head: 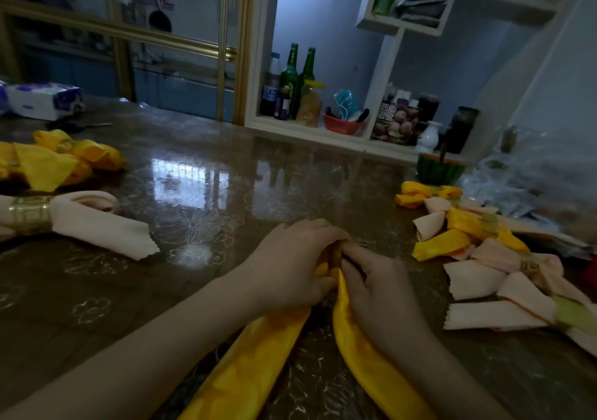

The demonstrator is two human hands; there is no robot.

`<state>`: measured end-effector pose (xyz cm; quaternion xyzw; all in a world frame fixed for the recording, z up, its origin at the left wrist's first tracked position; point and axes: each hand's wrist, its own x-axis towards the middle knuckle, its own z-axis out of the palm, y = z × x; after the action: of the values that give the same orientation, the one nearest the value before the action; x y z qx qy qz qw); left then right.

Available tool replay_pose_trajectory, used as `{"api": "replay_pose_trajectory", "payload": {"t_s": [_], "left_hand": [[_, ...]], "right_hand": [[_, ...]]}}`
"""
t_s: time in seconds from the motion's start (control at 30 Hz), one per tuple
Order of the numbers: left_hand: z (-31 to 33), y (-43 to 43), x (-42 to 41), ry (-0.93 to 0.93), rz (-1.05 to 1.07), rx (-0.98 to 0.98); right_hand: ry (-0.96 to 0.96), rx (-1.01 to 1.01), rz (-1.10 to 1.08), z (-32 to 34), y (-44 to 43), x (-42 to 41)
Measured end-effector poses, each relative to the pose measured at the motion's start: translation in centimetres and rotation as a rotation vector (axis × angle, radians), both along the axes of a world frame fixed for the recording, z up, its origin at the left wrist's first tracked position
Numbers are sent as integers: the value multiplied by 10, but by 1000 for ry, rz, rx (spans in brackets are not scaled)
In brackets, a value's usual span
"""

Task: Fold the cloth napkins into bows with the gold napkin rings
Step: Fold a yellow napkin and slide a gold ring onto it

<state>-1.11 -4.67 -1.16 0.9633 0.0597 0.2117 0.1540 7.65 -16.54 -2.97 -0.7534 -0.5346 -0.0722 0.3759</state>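
At the far left a white and blue tissue pack [42, 99] lies at the back edge of the glossy brown worktop [210, 177]. Just in front of it sit finished yellow satin bows [64, 157], each cinched with a gold band. Nearer the person, a peach cloth napkin [90, 222] lies flat, gathered through a wide gold napkin ring [30, 214], its zigzag-cut tail pointing toward the centre.

In the middle foreground the left hand [290, 267] is curled round the bunched middle of a long yellow satin napkin [258, 355] and grips it. The napkin's two tails splay back toward the person across the worktop. A sliver of a narrow gold-brown ring [337, 253] shows between the two hands, around the gathered cloth. The right hand [378, 290] touches the left, its fingers bent inward and pinching the same gathered part by the ring; the fingertips are hidden.

Behind them, green glass bottles [294, 77] stand in a white shelf unit [384, 64]. To the right a cut green watermelon [439, 170] sits on the worktop, and in front of it lies a heap of peach and yellow bows [484, 258], overlapping one another.
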Motion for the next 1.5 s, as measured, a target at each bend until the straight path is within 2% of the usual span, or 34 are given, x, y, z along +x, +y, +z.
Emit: {"api": "replay_pose_trajectory", "payload": {"t_s": [0.07,0.2,0.23,0.3,0.4,0.5,0.6,0.7,0.77,0.83,0.9,1.0,1.13,1.23,1.37,1.5], "left_hand": [[5,-1,0,-28,-7,-62],[9,14,-7,14,77,-120],[8,19,-10,34,113,-121],[6,25,-11,50,138,-98],[5,17,-8,34,112,-46],[3,13,-5,-31,117,29],[0,15,-6,-122,100,73],[-1,15,-6,-149,81,69],[3,12,-6,-205,131,-128],[6,10,-5,-306,187,-484],[8,12,-4,-341,212,-761],[2,7,-2,-239,172,-1019],[5,-11,-2,-46,-56,-1460],[10,-12,-4,-19,-111,-1492],[0,-10,-1,-45,4,-1486],[-8,-8,4,-199,105,-1525]], "right_hand": [[-62,108,-16,-1,0,0],[-379,243,-59,-1,-5,2],[-374,244,-49,-1,-6,5],[-186,214,-71,2,-7,5],[217,129,-118,6,-6,10],[520,129,-69,13,-6,12],[580,-36,-84,15,-4,8],[691,-2,-115,19,-4,5],[810,93,-152,21,-5,9],[970,201,-180,21,-7,12],[1106,294,-150,23,-7,15],[1220,338,-66,20,-5,12],[1260,300,6,18,-4,6],[1249,244,-28,21,-5,7],[1182,231,-21,20,-5,8],[1154,229,42,19,-5,3]]}}
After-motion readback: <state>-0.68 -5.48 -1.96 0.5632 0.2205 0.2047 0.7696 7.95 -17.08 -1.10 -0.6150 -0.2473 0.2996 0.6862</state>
